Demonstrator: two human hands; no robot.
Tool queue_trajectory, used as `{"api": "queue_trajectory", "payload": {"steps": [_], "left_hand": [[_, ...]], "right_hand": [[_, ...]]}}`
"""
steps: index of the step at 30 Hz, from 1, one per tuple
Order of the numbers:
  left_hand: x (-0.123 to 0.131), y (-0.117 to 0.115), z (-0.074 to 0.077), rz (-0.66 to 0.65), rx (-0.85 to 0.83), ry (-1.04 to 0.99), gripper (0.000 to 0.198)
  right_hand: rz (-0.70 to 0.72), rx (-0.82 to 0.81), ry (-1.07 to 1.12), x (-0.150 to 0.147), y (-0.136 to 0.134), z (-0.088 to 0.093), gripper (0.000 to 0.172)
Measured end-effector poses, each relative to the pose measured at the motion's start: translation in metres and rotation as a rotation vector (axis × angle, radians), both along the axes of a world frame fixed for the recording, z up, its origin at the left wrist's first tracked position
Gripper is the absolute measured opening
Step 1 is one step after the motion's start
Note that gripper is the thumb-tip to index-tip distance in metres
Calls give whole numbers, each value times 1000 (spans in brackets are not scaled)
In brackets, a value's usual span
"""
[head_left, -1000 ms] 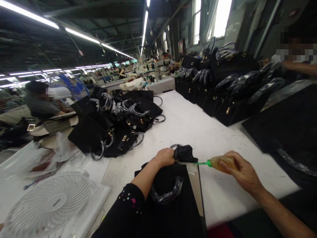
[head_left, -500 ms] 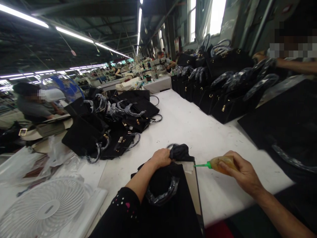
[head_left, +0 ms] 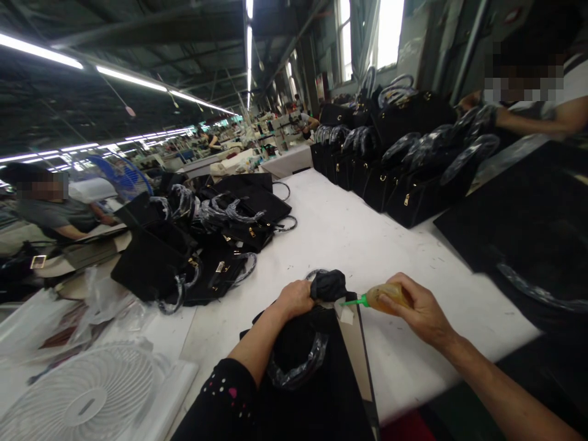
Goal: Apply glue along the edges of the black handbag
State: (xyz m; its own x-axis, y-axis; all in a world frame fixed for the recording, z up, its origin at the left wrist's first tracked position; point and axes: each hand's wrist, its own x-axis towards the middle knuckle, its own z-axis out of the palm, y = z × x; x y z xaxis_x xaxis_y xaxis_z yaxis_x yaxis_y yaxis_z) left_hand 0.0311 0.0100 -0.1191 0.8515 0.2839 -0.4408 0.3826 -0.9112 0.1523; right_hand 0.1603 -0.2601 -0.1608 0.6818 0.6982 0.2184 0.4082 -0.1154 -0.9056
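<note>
A black handbag (head_left: 331, 373) lies before me, its plastic-wrapped handle (head_left: 301, 367) on top. My left hand (head_left: 296, 298) is closed on the bag's upper edge, beside a bunched piece of dark lining (head_left: 329, 285); the fingertips are partly hidden. In my right hand (head_left: 425, 309) is a squeeze bottle (head_left: 388, 298) of amber liquid, held on its side with the fingers wrapped round it. Its green nozzle (head_left: 356, 302) points left, with the tip at a small whitish patch (head_left: 346, 314) at the top of the bag's beige panel (head_left: 356, 355). Whether the tip touches is unclear.
Black handbags (head_left: 220, 226) are heaped at the left, and more stand in a row (head_left: 395, 177) at the right. A white fan (head_left: 92, 398) lies at lower left near clear plastic bags (head_left: 105, 294). One person (head_left: 528, 92) is at right, another (head_left: 50, 202) at left.
My right hand has moved left with the bottle, bringing the nozzle tip from the bag's edge over the whitish patch. My left hand keeps its hold on the bag.
</note>
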Motion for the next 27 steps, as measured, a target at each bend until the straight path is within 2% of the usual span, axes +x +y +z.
{"api": "queue_trajectory", "payload": {"steps": [10,15,20,27], "left_hand": [[-3,6,-10,-9,-11,-53,25],[-2,6,-8,2,-11,-49,24],[-2,2,-4,4,-6,-36,26],[-1,2,-5,1,1,-20,24]], "right_hand": [[-64,40,-8,13,-27,0,28],[-43,95,-6,12,-22,1,27],[-26,68,-1,14,-14,-4,27],[164,-19,39,22,-25,4,29]]}}
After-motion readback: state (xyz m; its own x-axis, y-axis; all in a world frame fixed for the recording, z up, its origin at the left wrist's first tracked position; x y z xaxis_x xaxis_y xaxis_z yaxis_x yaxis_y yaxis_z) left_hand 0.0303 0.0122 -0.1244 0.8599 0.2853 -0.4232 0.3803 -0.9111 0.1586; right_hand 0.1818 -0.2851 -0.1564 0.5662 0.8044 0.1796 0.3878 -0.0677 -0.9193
